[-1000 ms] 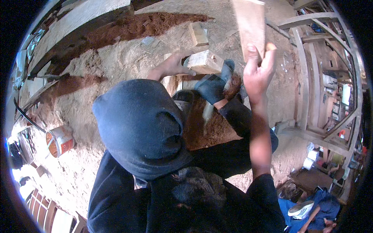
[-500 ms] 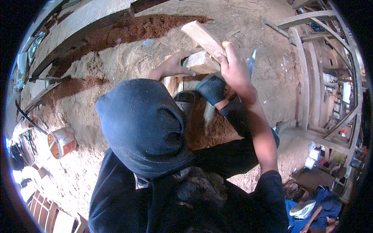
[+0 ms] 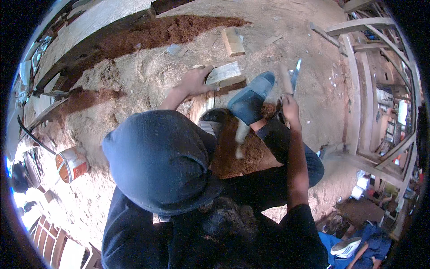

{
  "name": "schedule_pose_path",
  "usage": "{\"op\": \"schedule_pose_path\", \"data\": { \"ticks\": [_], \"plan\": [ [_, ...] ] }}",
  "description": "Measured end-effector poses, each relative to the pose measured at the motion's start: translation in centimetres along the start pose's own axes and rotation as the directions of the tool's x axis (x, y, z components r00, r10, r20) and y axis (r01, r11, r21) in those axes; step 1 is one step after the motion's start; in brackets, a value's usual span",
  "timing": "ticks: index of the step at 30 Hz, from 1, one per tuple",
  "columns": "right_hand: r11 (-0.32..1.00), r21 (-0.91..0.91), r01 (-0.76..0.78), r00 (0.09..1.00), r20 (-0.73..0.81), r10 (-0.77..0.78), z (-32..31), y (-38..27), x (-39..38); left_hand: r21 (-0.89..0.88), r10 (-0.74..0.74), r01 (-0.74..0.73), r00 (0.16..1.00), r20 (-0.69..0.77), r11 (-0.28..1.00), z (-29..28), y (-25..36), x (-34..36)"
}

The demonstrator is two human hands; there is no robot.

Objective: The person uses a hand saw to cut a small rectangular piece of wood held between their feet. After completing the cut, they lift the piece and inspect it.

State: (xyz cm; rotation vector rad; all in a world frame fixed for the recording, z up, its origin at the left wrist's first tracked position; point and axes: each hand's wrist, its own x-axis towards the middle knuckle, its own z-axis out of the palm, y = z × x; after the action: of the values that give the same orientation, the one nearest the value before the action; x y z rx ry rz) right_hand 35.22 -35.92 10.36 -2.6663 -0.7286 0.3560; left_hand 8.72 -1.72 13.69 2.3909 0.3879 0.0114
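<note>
My left hand (image 3: 195, 80) grips the left end of a pale wood block (image 3: 226, 73), fingers at its far side and thumb at its near side. The block lies across the work just ahead of my feet. On its right, my right hand (image 3: 290, 107) is closed around the lower end of a pale, long, narrow thing (image 3: 285, 78); motion blur hides its kind. Close beside that stands a bluish blade (image 3: 296, 71). A dark shoe (image 3: 251, 98) is between my hands. Dark blue cloth (image 3: 156, 161) covers the lower middle and hides part of my left arm.
Another wood block (image 3: 233, 41) lies on the dirt floor farther off. Thick timber beams (image 3: 96, 33) and reddish sawdust (image 3: 179, 31) are at the upper left. A bucket (image 3: 71, 166) lies at left, a wooden frame (image 3: 354, 89) stands at right. Another person's shoe (image 3: 347, 246) shows lower right.
My right hand has moved down and right, away from the block in my left hand. The pale wood piece it held over that block is gone from there; a wood block shows on the ground nearby.
</note>
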Motion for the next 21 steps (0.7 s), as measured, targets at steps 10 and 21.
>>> {"op": "schedule_pose_path", "data": {
  "ticks": [10, 21],
  "plan": [
    [0.954, -0.275, -0.124, 0.977, 0.137, 0.166, 3.1, 10.8, -4.8, -0.141, -0.227, 0.253, 0.957, 0.18, 0.957, 4.8, -7.4, 0.0],
    [0.961, 0.035, 0.276, 0.956, -0.116, -0.27, 8.2, -12.4, 13.2, 0.119, -0.257, 0.269, 0.96, -0.11, 0.956, 4.5, -8.1, -2.4]
  ]
}}
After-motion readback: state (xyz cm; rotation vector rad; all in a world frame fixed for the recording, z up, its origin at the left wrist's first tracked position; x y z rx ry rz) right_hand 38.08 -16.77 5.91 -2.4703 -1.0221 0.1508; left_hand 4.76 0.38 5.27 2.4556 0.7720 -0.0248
